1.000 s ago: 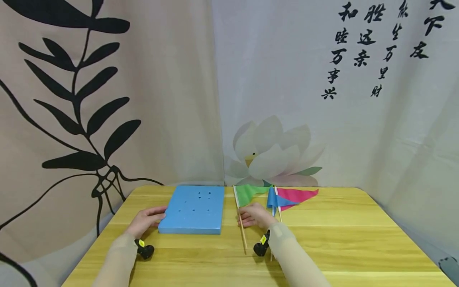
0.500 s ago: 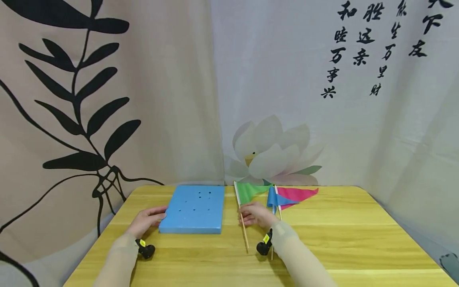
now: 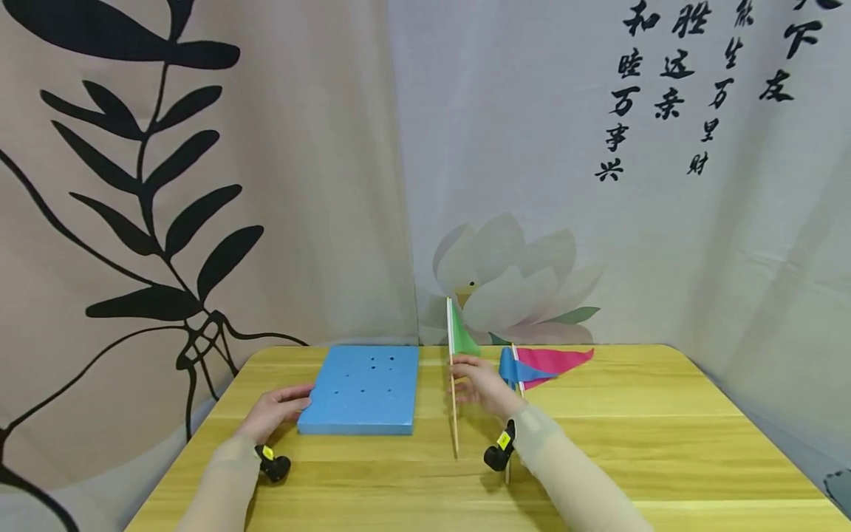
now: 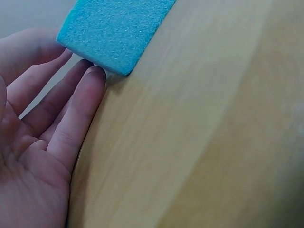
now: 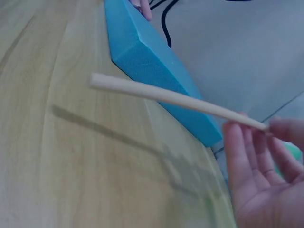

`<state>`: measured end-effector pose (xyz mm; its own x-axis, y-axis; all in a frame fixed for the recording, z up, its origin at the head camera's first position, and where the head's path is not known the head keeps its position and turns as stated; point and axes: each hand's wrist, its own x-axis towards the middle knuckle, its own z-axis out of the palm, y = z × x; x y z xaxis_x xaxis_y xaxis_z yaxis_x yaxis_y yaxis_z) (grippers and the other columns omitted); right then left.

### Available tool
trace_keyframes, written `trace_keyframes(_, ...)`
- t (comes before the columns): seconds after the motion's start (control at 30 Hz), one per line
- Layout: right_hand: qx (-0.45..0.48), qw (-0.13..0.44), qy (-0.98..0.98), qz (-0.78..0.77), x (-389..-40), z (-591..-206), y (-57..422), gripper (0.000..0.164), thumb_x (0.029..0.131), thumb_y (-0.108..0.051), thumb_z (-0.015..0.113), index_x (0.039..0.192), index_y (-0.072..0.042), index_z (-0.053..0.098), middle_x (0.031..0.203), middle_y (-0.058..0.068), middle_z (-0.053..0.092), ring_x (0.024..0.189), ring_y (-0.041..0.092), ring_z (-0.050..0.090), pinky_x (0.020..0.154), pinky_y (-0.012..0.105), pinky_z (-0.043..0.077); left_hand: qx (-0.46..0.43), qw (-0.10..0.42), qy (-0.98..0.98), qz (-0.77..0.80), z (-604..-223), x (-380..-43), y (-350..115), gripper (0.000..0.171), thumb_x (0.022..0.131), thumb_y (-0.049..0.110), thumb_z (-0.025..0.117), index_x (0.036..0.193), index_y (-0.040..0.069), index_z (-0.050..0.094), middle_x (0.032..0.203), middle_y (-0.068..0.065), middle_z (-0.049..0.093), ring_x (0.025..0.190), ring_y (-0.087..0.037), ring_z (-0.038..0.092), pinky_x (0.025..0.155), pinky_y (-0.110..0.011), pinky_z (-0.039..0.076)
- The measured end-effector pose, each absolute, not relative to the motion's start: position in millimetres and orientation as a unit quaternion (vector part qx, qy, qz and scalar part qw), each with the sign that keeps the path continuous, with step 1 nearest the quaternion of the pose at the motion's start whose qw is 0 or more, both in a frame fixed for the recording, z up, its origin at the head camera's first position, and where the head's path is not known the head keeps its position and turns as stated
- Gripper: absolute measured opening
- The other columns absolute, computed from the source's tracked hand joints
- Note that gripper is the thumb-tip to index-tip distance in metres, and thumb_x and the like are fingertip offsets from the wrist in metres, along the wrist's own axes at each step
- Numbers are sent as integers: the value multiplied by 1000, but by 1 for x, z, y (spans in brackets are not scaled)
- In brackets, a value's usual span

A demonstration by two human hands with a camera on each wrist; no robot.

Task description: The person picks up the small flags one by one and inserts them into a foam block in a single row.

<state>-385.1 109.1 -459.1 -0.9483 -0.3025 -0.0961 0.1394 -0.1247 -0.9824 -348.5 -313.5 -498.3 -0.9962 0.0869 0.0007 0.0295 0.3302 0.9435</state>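
A blue foam board (image 3: 372,410) with several small holes lies flat on the table, left of the middle. My left hand (image 3: 271,414) is at its left side. In the left wrist view the fingers (image 4: 78,104) look nearly straight, their tips against the board's edge. My right hand (image 3: 485,386) pinches the thin wooden stick of a small green pennant flag (image 3: 463,331). That flag stands nearly upright right of the board, its stick (image 5: 147,91) above the tabletop in the right wrist view. Part of the green cloth is hidden behind the fingers.
Beside the right hand lie a pink pennant flag (image 3: 565,362) and a blue one (image 3: 508,368), overlapping; the right arm partly covers their sticks. The wooden table (image 3: 665,443) ends at a printed curtain (image 3: 332,185) behind.
My right hand has lifted the green flag and turned it from leaning on the table to nearly upright. The left hand and board have stayed in place.
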Motion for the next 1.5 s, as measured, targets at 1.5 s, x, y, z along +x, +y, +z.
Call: trace_keyframes(1.5, -149, -11, 600, -786, -400, -372, 16, 21, 97, -9, 60, 118, -7, 63, 98, 16, 64, 82, 21, 65, 72, 43, 58, 40, 14, 818, 573, -494, -343, -309, 51, 94, 23, 66, 139, 1, 53, 140, -19, 51, 119, -31, 55, 94, -40, 49)
